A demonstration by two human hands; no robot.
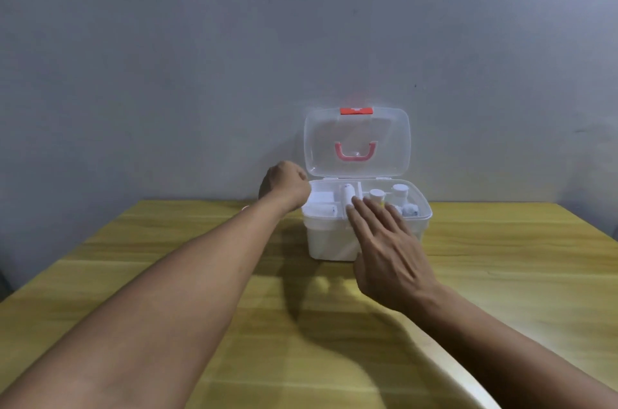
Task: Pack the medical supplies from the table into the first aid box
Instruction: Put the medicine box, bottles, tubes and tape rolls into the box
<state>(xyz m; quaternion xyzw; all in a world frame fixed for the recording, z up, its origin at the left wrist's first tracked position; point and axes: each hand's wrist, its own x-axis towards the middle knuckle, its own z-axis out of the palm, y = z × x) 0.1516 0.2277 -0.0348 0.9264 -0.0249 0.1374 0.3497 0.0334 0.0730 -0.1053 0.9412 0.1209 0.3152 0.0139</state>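
Observation:
A white first aid box (329,241) stands at the far middle of the table, its clear lid (356,141) raised upright with a pink handle and a red latch. Inside the top tray I see a white roll (347,196), two white-capped bottles (378,195) and small white packets (324,209). My left hand (286,186) is at the box's left rim, fingers curled; whether it holds anything is hidden. My right hand (384,248) hovers over the box's front edge, fingers spread and flat, holding nothing.
The yellow wooden table (167,258) reaches to a grey wall behind the box. A pale curved edge (444,365) shows at the bottom right, under my right forearm.

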